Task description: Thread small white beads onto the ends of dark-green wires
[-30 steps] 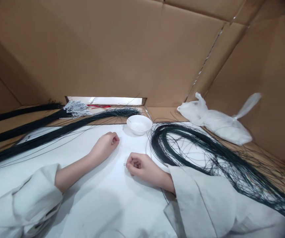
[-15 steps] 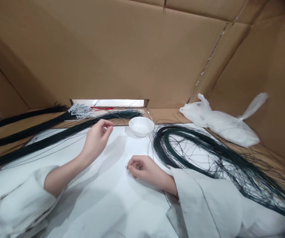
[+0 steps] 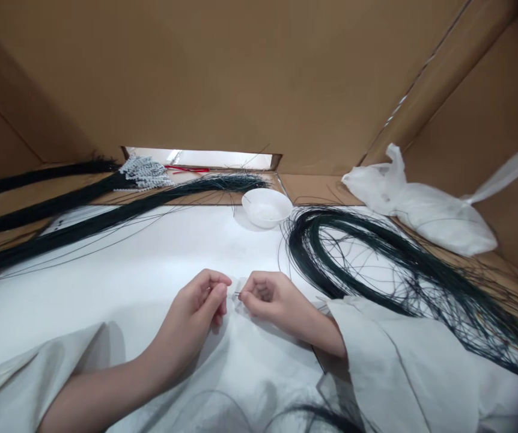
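My right hand [image 3: 271,297] is closed in a pinch on thin dark wires, and their short ends stick out to the left past its fingertips. Just across a small gap, my left hand [image 3: 202,304] has thumb and forefinger pressed together near those ends; anything between them is too small to make out. Both hands are low over the white work surface [image 3: 142,264]. Behind them stands a shallow white bowl [image 3: 267,208], its contents hard to tell. A looped bundle of dark green wires [image 3: 313,258] lies to the right, beside my right sleeve.
Long dark wire bundles [image 3: 83,231] stretch along the left, one with a cluster of small whitish pieces [image 3: 145,173] at its end. Near it lies a red strip [image 3: 187,169]. A knotted white plastic bag [image 3: 443,216] rests at back right. Cardboard walls [image 3: 223,78] enclose the surface.
My left hand has come down and right from near the bowl to beside my right hand. The right hand keeps its pinch on the wires. The view has tilted slightly.
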Available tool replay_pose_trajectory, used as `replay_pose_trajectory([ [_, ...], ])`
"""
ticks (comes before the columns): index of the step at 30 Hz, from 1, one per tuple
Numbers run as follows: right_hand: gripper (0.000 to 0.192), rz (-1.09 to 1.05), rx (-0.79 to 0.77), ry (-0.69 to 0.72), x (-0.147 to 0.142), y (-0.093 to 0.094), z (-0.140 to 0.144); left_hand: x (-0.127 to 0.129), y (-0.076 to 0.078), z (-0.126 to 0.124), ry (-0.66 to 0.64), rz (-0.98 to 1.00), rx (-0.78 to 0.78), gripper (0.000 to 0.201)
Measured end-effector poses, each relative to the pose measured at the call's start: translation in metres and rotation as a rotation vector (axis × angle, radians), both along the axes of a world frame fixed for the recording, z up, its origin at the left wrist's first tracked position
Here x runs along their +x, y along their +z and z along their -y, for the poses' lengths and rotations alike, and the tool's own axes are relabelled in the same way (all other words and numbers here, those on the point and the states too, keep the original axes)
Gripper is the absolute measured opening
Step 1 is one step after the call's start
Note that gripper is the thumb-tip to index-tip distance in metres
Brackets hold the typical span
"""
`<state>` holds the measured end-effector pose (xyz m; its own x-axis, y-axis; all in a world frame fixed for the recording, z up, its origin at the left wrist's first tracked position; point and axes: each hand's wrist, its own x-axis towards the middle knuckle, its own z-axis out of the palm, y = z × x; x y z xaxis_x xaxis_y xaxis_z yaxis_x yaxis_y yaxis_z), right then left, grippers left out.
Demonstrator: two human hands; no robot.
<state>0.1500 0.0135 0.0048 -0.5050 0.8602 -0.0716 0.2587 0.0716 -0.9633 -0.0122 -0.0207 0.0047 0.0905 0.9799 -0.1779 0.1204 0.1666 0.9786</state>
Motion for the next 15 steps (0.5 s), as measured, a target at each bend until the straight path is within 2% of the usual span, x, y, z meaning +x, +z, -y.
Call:
replay_pose_trajectory([
  [6,0.014,0.106,0.084,0.043,-0.0008,0.0055,0.0021,-0.0014,-0.001,-0.0012,-0.043,0.016,-0.01,0.02],
  [15,0.019,0.068,0.084,0.015,0.001,0.0004,0.0016,-0.0026,0.0008,-0.001,-0.062,0.035,-0.051,0.017],
])
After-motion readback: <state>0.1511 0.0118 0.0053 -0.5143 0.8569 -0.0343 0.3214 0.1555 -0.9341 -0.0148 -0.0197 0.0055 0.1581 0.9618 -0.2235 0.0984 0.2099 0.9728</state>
